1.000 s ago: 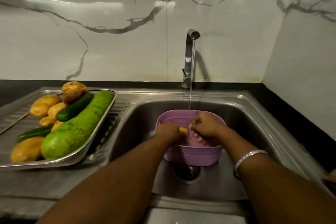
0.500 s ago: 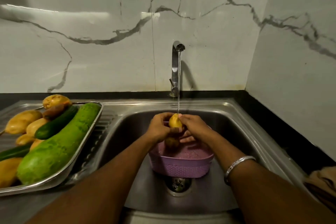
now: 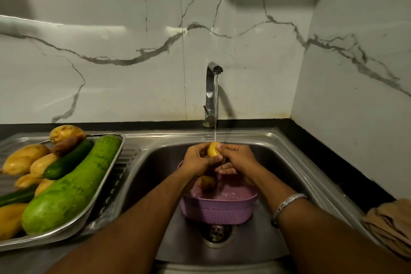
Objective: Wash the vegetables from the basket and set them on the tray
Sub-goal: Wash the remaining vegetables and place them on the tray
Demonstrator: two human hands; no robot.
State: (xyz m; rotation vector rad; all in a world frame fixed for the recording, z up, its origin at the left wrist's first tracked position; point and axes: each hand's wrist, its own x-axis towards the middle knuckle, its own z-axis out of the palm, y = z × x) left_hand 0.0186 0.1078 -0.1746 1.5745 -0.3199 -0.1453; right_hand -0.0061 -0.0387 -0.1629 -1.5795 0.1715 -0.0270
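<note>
Head view: purple basket (image 3: 219, 208) in sink (image 3: 287, 162), one potato left inside (image 3: 206, 182). Above it, left hand (image 3: 196, 160) and right hand (image 3: 239, 158) clasp potato (image 3: 213, 149) under tap (image 3: 212, 93) stream. Washing step; next, carry left to tray (image 3: 104, 179).

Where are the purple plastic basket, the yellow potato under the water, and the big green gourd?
purple plastic basket (image 3: 216, 210), head view, front woven wall.
yellow potato (image 3: 213, 149), head view, exposed top between both hands.
big green gourd (image 3: 73, 184), head view, mid-body.
</note>
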